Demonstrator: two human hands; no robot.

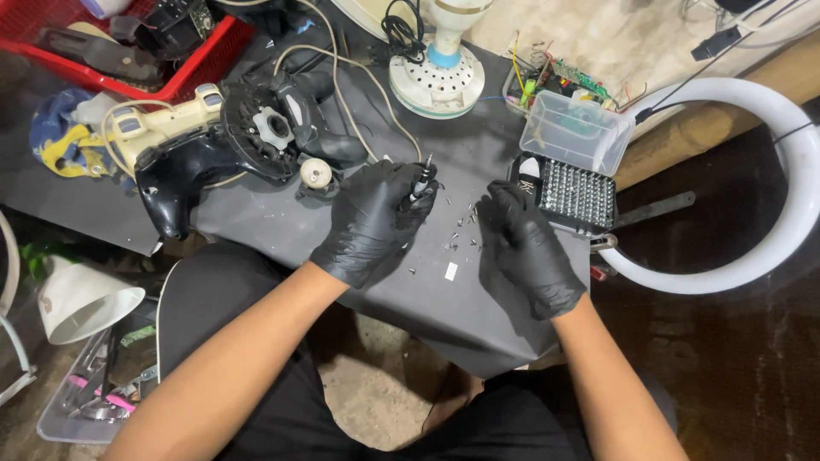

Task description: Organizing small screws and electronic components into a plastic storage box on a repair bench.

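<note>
Both my hands wear black gloves over a dark work mat (282, 224). My left hand (373, 218) is closed around a small dark screwdriver (419, 184), its tip pointing up and to the right. My right hand (523, 241) rests fingers-down on the mat, fingertips at a scatter of small screws (464, 224), holding nothing that I can see. A black case of screwdriver bits (577, 193) lies open just right of my right hand. A dismantled black and cream fan motor housing (256, 141) lies left of my left hand.
A white fan base (437, 78) with cable stands at the back. A clear plastic box (574, 130) sits over a circuit board. A red crate (184, 78) is at the far left, a white ring lamp (790, 183) on the right, a white cone-shaped shade (81, 300) lower left.
</note>
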